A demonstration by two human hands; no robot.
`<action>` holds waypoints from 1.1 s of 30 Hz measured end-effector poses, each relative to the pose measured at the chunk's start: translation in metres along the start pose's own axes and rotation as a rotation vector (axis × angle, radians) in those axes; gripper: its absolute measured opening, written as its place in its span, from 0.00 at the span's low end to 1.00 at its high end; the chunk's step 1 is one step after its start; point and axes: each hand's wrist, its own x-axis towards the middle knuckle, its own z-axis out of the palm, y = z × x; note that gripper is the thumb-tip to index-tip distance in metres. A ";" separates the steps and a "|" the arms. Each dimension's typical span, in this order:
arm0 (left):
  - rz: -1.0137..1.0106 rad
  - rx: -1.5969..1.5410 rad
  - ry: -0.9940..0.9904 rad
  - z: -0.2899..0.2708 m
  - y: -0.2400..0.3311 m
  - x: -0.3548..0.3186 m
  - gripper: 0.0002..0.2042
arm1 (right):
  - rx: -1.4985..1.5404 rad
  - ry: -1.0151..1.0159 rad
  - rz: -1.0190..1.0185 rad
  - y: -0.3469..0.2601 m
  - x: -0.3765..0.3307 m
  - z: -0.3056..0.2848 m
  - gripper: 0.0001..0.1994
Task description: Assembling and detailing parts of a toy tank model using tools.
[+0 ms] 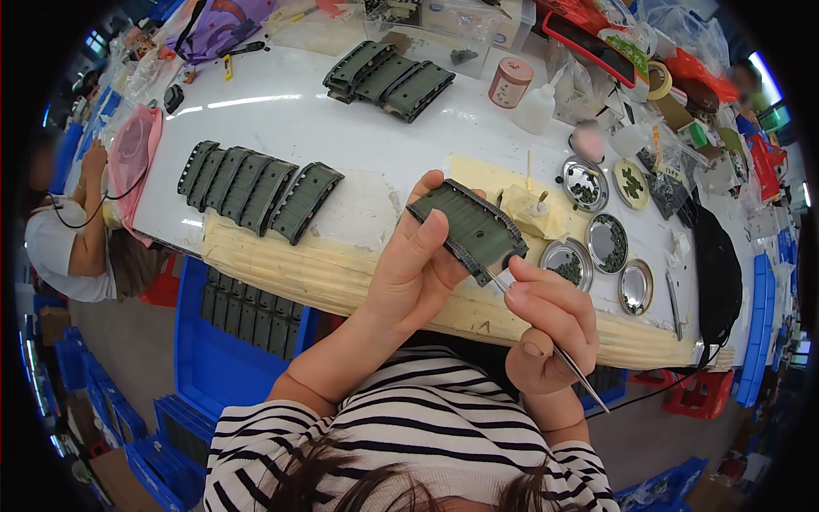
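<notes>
Between the fingers and thumb of my left hand (414, 260) is a dark green, slightly curved panel (469, 220) with ridged dark edges. It is tilted up over the table's near edge. My right hand (554, 320) grips a pair of slim metal tweezers (582, 375). Their front end is at the panel's lower right corner; whether it pinches a small part there I cannot tell. Right of my hands stand round metal dishes (607, 243) holding small dark green pieces.
Similar panels lie in rows at the table's left (247, 183) and back (388, 81). Yellowish padding (281, 260) covers the near edge. A blue crate (217, 346) with more panels is below left. A pink tin (511, 83), a phone (589, 49) and clutter fill the back right. Another person (72, 230) sits far left.
</notes>
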 end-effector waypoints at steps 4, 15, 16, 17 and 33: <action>0.001 0.002 0.001 0.000 0.000 0.001 0.23 | -0.011 -0.010 0.002 0.000 0.001 0.000 0.13; 0.001 -0.026 0.023 -0.002 -0.001 0.001 0.21 | -0.019 -0.037 -0.031 0.002 0.007 -0.001 0.14; 0.000 -0.027 0.026 -0.003 -0.002 0.001 0.21 | -0.026 -0.038 -0.036 0.002 0.007 -0.001 0.14; 0.000 -0.031 0.023 -0.003 -0.002 0.001 0.21 | -0.029 -0.045 -0.042 0.002 0.008 -0.001 0.14; 0.008 -0.067 -0.007 0.000 -0.001 0.001 0.20 | -0.030 -0.035 -0.034 0.004 0.004 -0.002 0.14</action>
